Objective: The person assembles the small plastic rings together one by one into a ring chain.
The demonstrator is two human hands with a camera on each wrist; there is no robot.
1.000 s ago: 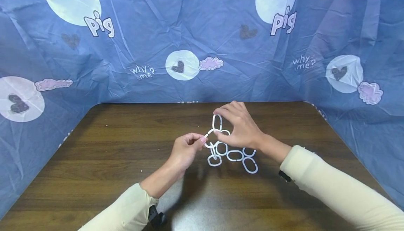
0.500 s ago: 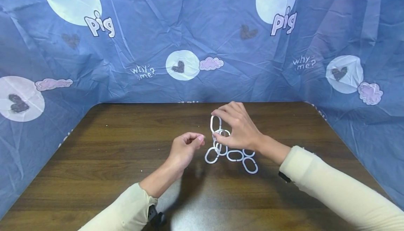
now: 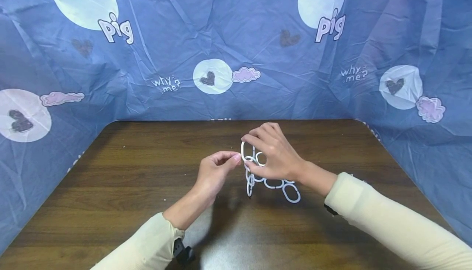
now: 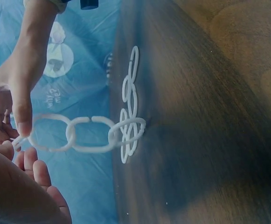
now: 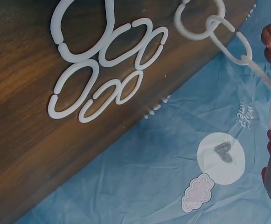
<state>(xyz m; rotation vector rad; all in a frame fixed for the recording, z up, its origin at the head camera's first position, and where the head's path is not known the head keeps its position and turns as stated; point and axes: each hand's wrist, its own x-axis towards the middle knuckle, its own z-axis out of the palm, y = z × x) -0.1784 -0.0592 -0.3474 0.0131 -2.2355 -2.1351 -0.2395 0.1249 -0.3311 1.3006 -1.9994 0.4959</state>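
In the head view my right hand (image 3: pixel 271 151) pinches a white oval plastic link (image 3: pixel 242 149) upright between fingers and thumb. My left hand (image 3: pixel 215 171) meets it from the left, thumb and forefinger pinching at its near edge. From this link a short chain (image 4: pixel 91 149) of similar links hangs, its lowest part close to the table. Small gaps show in the sides of the links. The left wrist view has both hands' fingertips together at the top link, where fingers partly cover the contact.
Several more white links (image 5: pixel 74 88) lie on the brown wooden table (image 3: pixel 129 188), under and beside the right hand. A blue printed cloth (image 3: pixel 177 36) encloses the table's back and sides. A black strap (image 3: pixel 183 253) sits at the left sleeve.
My left hand let go of a link, then came back to the upper one. The right hand shifted slightly left and down with its link, and the hanging links swung and turned.
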